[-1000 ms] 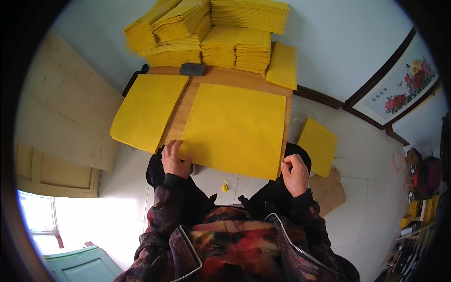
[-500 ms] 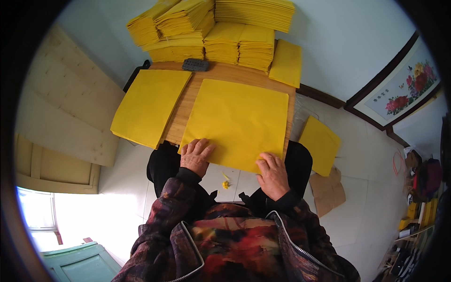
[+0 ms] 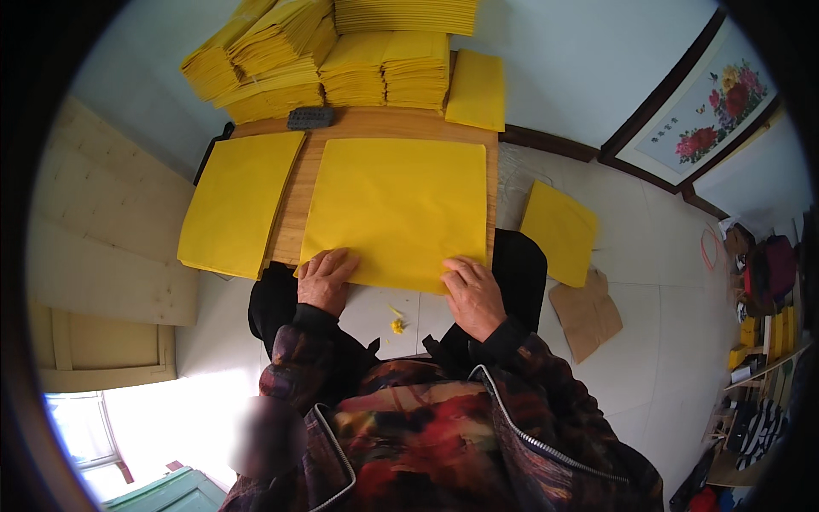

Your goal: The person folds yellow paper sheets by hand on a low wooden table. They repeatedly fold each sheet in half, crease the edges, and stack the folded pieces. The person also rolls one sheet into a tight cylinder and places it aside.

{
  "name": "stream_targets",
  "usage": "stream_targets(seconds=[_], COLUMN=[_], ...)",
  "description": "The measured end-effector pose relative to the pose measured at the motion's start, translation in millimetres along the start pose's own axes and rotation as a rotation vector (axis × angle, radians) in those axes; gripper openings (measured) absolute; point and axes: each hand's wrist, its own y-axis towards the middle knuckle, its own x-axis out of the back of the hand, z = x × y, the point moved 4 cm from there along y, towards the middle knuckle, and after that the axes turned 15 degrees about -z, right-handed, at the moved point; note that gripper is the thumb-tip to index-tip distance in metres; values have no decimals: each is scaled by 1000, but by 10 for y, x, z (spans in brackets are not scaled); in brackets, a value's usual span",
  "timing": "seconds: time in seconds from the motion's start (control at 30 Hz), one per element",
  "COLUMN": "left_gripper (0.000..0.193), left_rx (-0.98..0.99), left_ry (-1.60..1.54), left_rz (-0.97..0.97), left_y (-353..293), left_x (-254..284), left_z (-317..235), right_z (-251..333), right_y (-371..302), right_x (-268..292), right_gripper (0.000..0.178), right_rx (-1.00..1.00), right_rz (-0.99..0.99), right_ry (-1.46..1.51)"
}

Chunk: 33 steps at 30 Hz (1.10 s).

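Note:
A large square yellow paper sheet (image 3: pixel 394 209) lies on the wooden table in front of me, its near edge reaching over my lap. My left hand (image 3: pixel 324 282) has its fingers curled over the sheet's near left corner; the thumb is hidden. At the near right part of the edge, my right hand (image 3: pixel 472 294) pinches the sheet with bent fingers. A flat stack of yellow sheets (image 3: pixel 241 200) lies to the left, overhanging the table's left side. Whether the sheet under my hands is one layer or several, I cannot tell.
Tall piles of folded yellow paper (image 3: pixel 354 72) line the back of the wooden table (image 3: pixel 294 205), beside a dark grey block (image 3: pixel 310 118). More yellow sheets (image 3: pixel 559 230) and brown cardboard (image 3: pixel 586 316) are low at the right. Yellow scraps (image 3: pixel 397 326) lie on the floor.
The whole view has turned and shifted, so the table and sheet appear farther left and straighter. Both hands keep nearly the same places on the sheet's near edge.

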Motion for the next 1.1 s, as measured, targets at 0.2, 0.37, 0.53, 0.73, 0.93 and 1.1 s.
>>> stream_targets(seconds=[0.2, 0.37, 0.53, 0.73, 0.93, 1.1], left_gripper=[58, 54, 56, 57, 61, 67], left_rx=[-32, -31, -32, -32, 33, 97], left_ry=[40, 43, 52, 76, 68, 75], left_rz=[-27, 16, 13, 32, 126, 273], left_y=[-45, -61, -63, -50, 73, 260], left_x=[-16, -29, -18, -19, -61, -52], left_z=[-32, -30, -33, -67, -89, 70], right_z=[39, -131, -595, -630, -769, -854], right_y=[21, 37, -28, -41, 259, 378], right_x=[47, 159, 431, 527, 527, 485], right_gripper=[26, 27, 23, 54, 67, 56], right_rx=[-8, -181, -477, -321, -249, -212], right_rz=[20, -45, -219, -61, 112, 129], right_ry=[-12, 269, 267, 71, -42, 51])
